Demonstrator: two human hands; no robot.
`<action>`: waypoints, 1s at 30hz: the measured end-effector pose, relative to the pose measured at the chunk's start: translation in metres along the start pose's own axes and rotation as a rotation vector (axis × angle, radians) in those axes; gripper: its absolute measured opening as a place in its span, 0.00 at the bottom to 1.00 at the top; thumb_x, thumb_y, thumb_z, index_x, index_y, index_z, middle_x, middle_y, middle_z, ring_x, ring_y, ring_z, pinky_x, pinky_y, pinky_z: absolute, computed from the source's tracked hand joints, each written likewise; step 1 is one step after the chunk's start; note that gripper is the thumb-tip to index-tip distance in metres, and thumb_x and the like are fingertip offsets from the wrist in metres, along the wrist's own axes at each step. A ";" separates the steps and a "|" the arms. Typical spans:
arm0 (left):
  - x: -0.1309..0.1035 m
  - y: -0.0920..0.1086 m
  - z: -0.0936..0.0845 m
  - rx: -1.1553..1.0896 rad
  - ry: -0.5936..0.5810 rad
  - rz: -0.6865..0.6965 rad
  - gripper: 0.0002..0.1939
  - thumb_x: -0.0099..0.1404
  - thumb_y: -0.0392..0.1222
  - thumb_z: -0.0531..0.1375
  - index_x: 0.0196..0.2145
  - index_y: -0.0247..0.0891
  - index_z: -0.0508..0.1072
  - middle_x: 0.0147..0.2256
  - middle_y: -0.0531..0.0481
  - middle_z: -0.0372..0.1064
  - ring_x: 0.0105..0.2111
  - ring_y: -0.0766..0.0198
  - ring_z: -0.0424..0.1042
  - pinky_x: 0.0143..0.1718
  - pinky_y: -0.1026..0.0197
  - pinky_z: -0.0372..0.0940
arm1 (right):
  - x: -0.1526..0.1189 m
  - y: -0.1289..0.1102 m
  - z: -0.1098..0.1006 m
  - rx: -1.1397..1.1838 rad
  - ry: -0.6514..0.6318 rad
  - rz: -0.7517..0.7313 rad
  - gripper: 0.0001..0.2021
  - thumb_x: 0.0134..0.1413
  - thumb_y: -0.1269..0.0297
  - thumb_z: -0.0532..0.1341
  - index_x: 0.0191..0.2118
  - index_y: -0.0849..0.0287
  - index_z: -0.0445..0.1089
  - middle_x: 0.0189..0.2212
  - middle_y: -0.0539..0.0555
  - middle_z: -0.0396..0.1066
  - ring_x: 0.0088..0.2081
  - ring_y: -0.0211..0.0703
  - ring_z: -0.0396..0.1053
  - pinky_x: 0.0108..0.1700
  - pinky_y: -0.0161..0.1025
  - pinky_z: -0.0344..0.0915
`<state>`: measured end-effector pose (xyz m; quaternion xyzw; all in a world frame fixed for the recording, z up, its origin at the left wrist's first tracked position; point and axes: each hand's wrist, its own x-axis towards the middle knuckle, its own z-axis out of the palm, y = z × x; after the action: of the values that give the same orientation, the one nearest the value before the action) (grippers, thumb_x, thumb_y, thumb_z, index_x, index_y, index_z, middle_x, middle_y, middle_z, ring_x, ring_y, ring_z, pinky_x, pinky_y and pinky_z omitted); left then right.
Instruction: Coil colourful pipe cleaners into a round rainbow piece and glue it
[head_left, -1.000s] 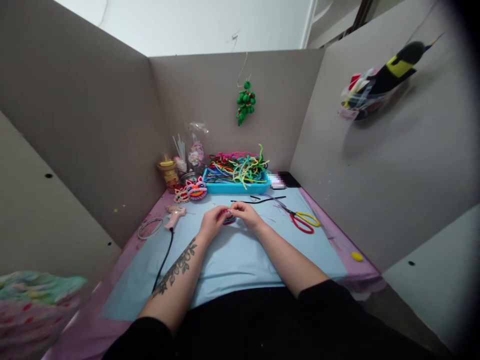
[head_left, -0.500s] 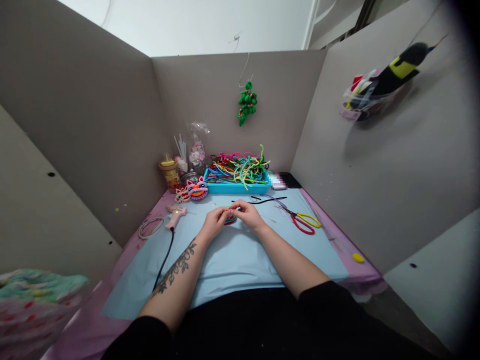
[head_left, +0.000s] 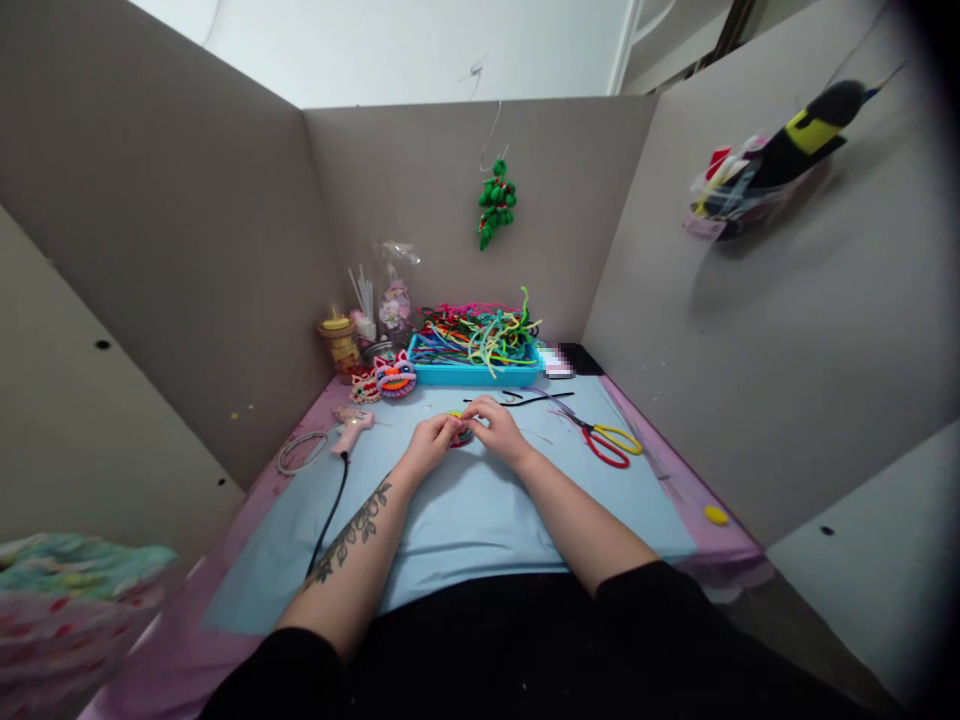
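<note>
Both hands meet over the middle of the blue table covering. Between them is a small multicoloured fuzzy pipe-cleaner piece [head_left: 461, 437], with pink, green and yellow parts showing; the fingers hide most of it. My left hand [head_left: 430, 445] is closed on its left side. From the right, my right hand [head_left: 496, 430] pinches at its upper part, fingertips close to the left ones. Just beyond the hands lie black pipe cleaners [head_left: 534, 400]. Scissors [head_left: 600, 440] with one red and one yellow handle rest to the right.
A blue tray [head_left: 472, 377] heaped with coloured pipe cleaners [head_left: 480, 335] stands at the back. Left of it are two lion-head figures [head_left: 395, 376] and a cup [head_left: 341, 345]. A pink glue gun [head_left: 352, 430] with a black cord lies left. Grey partitions enclose the table.
The piece has turned slightly between the fingers, showing more yellow at its top. Both hands keep nearly the same place; the view has shifted very slightly.
</note>
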<state>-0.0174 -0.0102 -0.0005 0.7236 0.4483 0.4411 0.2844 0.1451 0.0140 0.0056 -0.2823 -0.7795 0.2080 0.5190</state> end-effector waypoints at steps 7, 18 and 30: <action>-0.001 -0.007 -0.001 0.105 0.138 0.032 0.10 0.59 0.44 0.56 0.38 0.37 0.68 0.28 0.52 0.71 0.27 0.66 0.68 0.31 0.65 0.61 | -0.002 0.009 0.002 0.107 0.017 0.245 0.08 0.49 0.63 0.60 0.36 0.58 0.72 0.34 0.54 0.68 0.36 0.40 0.65 0.34 0.36 0.61; -0.005 -0.004 -0.002 0.284 0.126 0.093 0.05 0.60 0.42 0.56 0.33 0.39 0.69 0.30 0.52 0.71 0.30 0.66 0.68 0.34 0.64 0.62 | 0.000 0.003 0.005 0.335 -0.047 0.442 0.11 0.43 0.57 0.64 0.28 0.61 0.71 0.25 0.50 0.70 0.29 0.38 0.65 0.35 0.37 0.61; -0.005 -0.007 -0.002 0.239 0.107 0.111 0.08 0.62 0.43 0.54 0.35 0.38 0.70 0.31 0.51 0.71 0.29 0.66 0.68 0.34 0.64 0.61 | -0.001 0.008 0.005 0.393 -0.073 0.409 0.11 0.43 0.57 0.64 0.28 0.61 0.70 0.24 0.49 0.69 0.28 0.36 0.64 0.35 0.35 0.61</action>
<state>-0.0233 -0.0117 -0.0076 0.7515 0.4712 0.4377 0.1471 0.1423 0.0193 -0.0021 -0.3199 -0.6692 0.4656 0.4827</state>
